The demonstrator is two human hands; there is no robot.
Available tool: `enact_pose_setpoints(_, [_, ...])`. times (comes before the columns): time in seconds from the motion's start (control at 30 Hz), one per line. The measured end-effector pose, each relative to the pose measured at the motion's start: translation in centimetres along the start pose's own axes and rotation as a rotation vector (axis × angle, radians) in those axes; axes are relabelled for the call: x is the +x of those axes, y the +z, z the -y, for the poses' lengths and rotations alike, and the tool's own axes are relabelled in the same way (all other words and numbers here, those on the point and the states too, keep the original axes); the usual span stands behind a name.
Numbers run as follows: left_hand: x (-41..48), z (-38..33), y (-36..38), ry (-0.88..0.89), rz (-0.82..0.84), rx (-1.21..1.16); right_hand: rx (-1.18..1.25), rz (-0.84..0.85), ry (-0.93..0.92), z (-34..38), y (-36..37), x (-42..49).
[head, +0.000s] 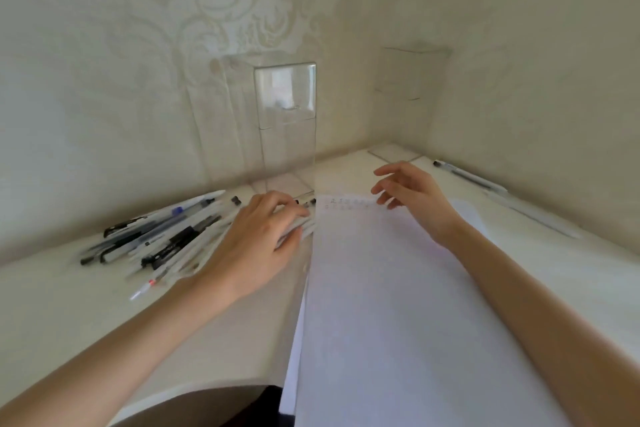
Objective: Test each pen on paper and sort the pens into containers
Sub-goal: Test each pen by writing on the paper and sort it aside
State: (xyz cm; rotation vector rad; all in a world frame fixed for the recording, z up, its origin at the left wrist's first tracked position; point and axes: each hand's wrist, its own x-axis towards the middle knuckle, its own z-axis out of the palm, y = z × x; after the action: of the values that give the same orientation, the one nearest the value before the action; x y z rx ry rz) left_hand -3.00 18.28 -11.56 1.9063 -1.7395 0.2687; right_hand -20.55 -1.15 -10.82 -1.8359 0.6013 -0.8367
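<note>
Cream worktop (69,305) in a wallpapered corner, pile of pens (166,239) left of paper (398,288), left hand (256,239) gripping white pens (298,222) at its edge, right hand (408,198) loosely open over paper's far end, clear container (287,128) behind.

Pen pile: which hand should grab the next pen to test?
Left, probably. The left hand rests on the pen pile, fingers touching pens. The right hand hovers open above the paper, away from the pile.

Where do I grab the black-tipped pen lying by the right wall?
Pinch the black-tipped pen mid-barrel from above, fingers across it: it lies flat, alongside the wall, with free space on its near side. The right hand is probably nearest.
</note>
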Motion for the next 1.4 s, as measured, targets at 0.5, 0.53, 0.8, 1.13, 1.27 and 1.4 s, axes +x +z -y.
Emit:
enact_pose_setpoints(0.5, [5.5,-4.4,8.4,0.265,0.266,-0.244,-1.164,-0.513,0.675,-4.4,-10.7,0.8])
enact_pose_setpoints(0.53, [5.5,-4.4,8.4,0.266,0.265,-0.246,-1.190,-0.510,0.673,-4.7,-10.6,1.0])
enact_pose_setpoints(0.8, [5.3,-4.4,8.9,0.289,0.202,-0.223,-1.037,-0.567,0.059,-3.4,-7.9,1.8])
enact_pose_setpoints(1.13, [5.4,-4.6,8.8,0.288,0.197,-0.191,-1.068,-0.504,-0.390,-2.9,-2.0,1.6])
enact_pose_setpoints(1.27, [5.3,-4.6,8.8,0.280,0.198,-0.189,-1.102,-0.455,-0.440,-3.1,-1.5,1.4])
enact_pose_setpoints(1.4, [5.3,-4.6,8.6,0.279,0.218,-0.202,-1.076,-0.442,-0.448,-3.5,-1.9,1.9])
